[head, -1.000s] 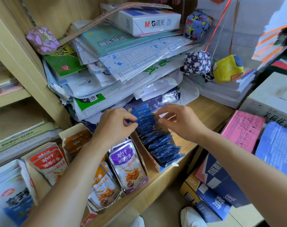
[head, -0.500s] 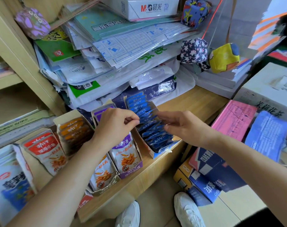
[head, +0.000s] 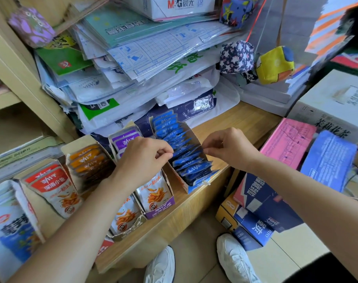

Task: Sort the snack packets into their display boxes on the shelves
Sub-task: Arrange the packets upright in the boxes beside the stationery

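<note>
Left of the left grip, red packets and orange packets are standing in their boxes. The left grip is hovering over the purple packets, thumb and forefinger pinching one side of the blue packets. The right grip is pinching the opposite side. Between the grips, the blue display box is sitting at the shelf lip. I am judging the row packed and leaning: uneven pressing could buckle a packet or nudge the box off the edge.
</note>
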`<state>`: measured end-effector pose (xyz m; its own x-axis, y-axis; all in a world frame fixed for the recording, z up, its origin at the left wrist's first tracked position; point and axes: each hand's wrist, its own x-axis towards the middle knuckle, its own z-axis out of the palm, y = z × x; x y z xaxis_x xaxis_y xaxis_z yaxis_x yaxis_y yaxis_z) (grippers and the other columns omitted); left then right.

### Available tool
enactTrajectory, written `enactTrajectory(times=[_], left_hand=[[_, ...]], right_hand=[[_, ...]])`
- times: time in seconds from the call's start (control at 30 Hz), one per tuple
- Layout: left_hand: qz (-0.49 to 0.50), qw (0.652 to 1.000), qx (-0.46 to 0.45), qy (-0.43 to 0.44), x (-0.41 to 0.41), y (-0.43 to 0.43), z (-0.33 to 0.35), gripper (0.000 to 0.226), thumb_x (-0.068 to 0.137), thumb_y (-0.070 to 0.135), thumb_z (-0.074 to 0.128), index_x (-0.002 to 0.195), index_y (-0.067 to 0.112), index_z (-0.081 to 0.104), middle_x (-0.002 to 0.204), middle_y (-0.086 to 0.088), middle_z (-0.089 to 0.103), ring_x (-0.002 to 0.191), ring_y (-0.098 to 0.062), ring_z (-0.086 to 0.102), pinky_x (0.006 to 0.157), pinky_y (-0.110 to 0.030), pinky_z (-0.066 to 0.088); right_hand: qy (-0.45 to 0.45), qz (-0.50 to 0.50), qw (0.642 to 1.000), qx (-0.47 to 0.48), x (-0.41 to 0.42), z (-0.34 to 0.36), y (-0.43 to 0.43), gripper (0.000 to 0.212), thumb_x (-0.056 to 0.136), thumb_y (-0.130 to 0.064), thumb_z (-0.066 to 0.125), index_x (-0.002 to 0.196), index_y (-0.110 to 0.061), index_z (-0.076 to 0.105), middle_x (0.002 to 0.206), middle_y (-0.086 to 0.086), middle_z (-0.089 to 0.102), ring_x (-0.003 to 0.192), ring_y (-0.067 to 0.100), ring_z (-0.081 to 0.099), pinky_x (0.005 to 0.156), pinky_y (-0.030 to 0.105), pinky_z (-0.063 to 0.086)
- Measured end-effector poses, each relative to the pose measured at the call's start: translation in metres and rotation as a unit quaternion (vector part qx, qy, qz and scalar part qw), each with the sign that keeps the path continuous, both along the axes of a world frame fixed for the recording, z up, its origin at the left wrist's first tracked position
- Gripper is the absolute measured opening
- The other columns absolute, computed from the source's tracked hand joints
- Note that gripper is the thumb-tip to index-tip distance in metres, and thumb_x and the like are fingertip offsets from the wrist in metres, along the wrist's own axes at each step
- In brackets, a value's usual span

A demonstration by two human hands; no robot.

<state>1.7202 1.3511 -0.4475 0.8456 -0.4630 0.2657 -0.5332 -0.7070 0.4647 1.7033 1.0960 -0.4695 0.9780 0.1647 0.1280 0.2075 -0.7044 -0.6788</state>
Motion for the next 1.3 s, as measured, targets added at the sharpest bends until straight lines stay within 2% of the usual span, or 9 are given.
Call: enactTrajectory(times=[0.13,0.27,0.43,0.5,0.6,0.7,0.9,1.17,1.3], left_hand=[[0.007,0.999,-0.031,-0.021,0.002,-0.006,0.0,0.005,0.088,0.016,0.075,0.091,0.019,0.079,0.075,0.014,0.07,0.066,0.0,0.063,0.068,-0.02,0.056],[-0.008,0.999,-0.034,-0.007,0.001,-0.006,0.0,0.009,0.087,0.014,0.076,0.093,0.021,0.079,0.072,0.019,0.066,0.071,0.0,0.064,0.066,-0.013,0.051],[-0.035,0.998,-0.006,-0.053,0.007,0.0,-0.002,0.022,0.084,0.003,0.074,0.085,0.025,0.079,0.077,0.011,0.068,0.065,-0.007,0.06,0.064,-0.034,0.055],[-0.039,0.997,0.009,-0.061,0.01,0.003,-0.002,0.021,0.086,0.007,0.073,0.091,0.026,0.082,0.081,0.011,0.069,0.066,-0.006,0.058,0.066,-0.034,0.054],[-0.051,0.998,0.028,-0.036,0.012,0.006,0.001,0.016,0.083,0.022,0.079,0.099,0.028,0.081,0.086,0.01,0.068,0.078,-0.01,0.06,0.073,-0.033,0.052],[-0.054,0.994,0.079,-0.046,0.014,0.004,0.0,0.019,0.081,0.035,0.082,0.1,0.031,0.081,0.088,0.011,0.064,0.085,-0.013,0.059,0.075,-0.037,0.052],[-0.044,0.989,0.102,-0.094,0.017,-0.003,-0.001,0.005,0.083,0.031,0.081,0.088,0.033,0.08,0.085,0.014,0.058,0.075,-0.007,0.048,0.066,-0.032,0.046],[-0.047,0.99,0.096,-0.089,0.019,-0.011,-0.006,0.017,0.089,0.036,0.074,0.105,0.041,0.077,0.087,0.013,0.051,0.074,-0.006,0.045,0.055,-0.025,0.036],[-0.016,0.996,0.063,-0.062,0.023,-0.013,-0.007,0.007,0.087,0.04,0.075,0.091,0.036,0.079,0.085,0.013,0.051,0.07,-0.005,0.05,0.054,-0.023,0.031]], right_hand=[[-0.002,0.009,1.0,0.014,0.007,0.0,0.003,0.004,0.085,-0.012,0.078,0.085,-0.015,0.076,0.074,-0.009,0.069,0.071,-0.001,0.061,0.066,0.009,0.044],[-0.019,0.013,0.999,0.047,0.007,0.005,0.003,0.009,0.087,-0.013,0.076,0.082,-0.02,0.073,0.069,-0.016,0.065,0.068,0.0,0.061,0.066,0.011,0.044],[-0.053,0.021,0.997,0.051,0.002,0.006,0.002,0.019,0.083,-0.016,0.08,0.099,-0.024,0.074,0.084,-0.013,0.07,0.076,0.003,0.066,0.069,0.019,0.051],[-0.064,0.044,0.995,0.057,0.003,0.008,0.003,0.02,0.084,-0.015,0.08,0.103,-0.021,0.078,0.091,-0.012,0.071,0.08,0.007,0.067,0.072,0.019,0.052],[-0.073,0.065,0.994,0.047,0.003,0.007,0.004,0.01,0.082,-0.011,0.081,0.092,-0.015,0.08,0.086,-0.01,0.071,0.077,0.007,0.066,0.071,0.017,0.05],[-0.068,0.059,0.995,0.04,0.004,0.006,0.002,0.007,0.081,-0.01,0.082,0.086,-0.014,0.078,0.082,-0.007,0.071,0.075,0.008,0.067,0.07,0.026,0.055],[-0.064,0.065,0.995,0.028,0.004,0.007,-0.001,0.007,0.083,-0.01,0.08,0.087,-0.015,0.077,0.081,-0.009,0.071,0.074,0.004,0.065,0.068,0.016,0.051],[-0.064,0.075,0.995,0.026,0.004,0.007,0.001,0.007,0.081,-0.009,0.081,0.086,-0.014,0.079,0.083,-0.012,0.07,0.075,0.003,0.067,0.069,0.013,0.049],[-0.061,0.072,0.995,0.016,0.003,0.005,0.0,0.007,0.082,-0.009,0.081,0.086,-0.014,0.079,0.082,-0.008,0.072,0.074,0.005,0.067,0.069,0.014,0.05]])
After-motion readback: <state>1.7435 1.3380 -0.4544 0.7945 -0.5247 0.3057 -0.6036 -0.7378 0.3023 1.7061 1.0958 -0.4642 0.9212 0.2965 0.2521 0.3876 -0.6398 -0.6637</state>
